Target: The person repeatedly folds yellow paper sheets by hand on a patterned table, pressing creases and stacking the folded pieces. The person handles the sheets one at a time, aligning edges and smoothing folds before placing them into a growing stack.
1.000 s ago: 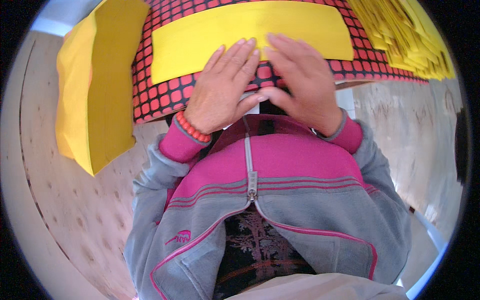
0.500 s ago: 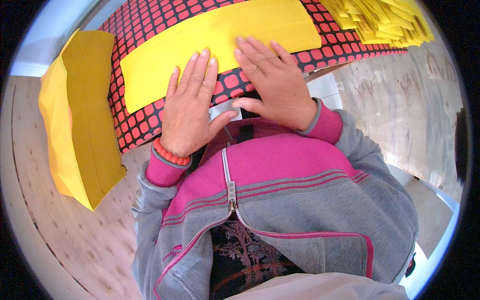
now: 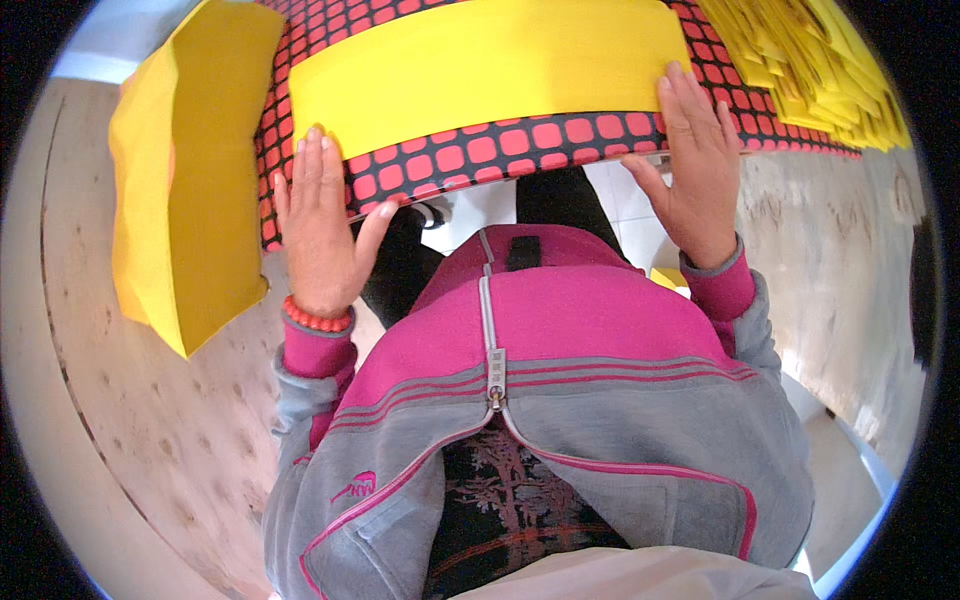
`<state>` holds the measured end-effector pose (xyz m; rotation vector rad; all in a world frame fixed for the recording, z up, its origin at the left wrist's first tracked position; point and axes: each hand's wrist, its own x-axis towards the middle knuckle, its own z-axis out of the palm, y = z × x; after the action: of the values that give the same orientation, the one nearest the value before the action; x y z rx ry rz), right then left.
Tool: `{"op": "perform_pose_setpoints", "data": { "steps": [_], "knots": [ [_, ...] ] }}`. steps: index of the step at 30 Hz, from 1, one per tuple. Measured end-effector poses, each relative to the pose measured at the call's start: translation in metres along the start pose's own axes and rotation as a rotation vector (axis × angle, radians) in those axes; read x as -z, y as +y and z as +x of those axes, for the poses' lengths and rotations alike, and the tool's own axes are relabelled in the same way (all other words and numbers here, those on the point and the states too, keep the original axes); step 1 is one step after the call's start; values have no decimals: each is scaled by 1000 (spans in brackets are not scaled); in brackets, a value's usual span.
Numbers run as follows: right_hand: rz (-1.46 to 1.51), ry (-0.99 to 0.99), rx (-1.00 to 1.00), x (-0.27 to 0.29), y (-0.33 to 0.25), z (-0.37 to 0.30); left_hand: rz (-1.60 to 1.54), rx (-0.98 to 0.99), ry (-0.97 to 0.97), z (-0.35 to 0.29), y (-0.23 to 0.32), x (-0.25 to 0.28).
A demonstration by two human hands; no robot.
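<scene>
A long, flat yellow strip of what looks like cloth (image 3: 490, 70) lies across a board covered in red-and-black checked fabric (image 3: 500, 145). At the strip's near left corner rests my left hand (image 3: 322, 230), a red bead bracelet on its wrist, its fingers stretched out and thumb apart. My right hand (image 3: 695, 165) lies by the near right corner, fingertips touching or just beside the strip's edge. Its fingers are straight too, with the thumb spread. Neither hand grasps anything.
Left of the checked board, a larger folded yellow piece (image 3: 215, 170) hangs over its end. A pile of folded yellow pieces (image 3: 810, 70) sits at the far right. Pale wooden boards (image 3: 160, 440) extend on both sides, and a tiled floor (image 3: 625, 195) shows below the near edge.
My hands have moved apart from the strip's near middle, the left going left and the right going right to its near corners. The whole view has shifted slightly.
</scene>
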<state>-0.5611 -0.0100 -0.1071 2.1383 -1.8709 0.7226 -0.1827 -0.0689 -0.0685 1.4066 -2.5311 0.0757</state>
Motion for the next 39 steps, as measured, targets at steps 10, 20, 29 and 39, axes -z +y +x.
{"op": "perform_pose_setpoints", "data": {
  "steps": [10, 20, 29, 39],
  "knots": [
    [-27, -11, 14, -2, -2, 2, -370, -493, 184, 95, 128, -42],
    [11, 0, 44, -1, 0, 4, -162, -130, 69, 65, 50, -40],
    [-12, -6, 19, 3, -1, 5, 2, 51, -79, 16, -9, -2],
    [229, 20, 216, -26, -79, 42, -128, -297, 24, 79, 69, -23]
  ]
}}
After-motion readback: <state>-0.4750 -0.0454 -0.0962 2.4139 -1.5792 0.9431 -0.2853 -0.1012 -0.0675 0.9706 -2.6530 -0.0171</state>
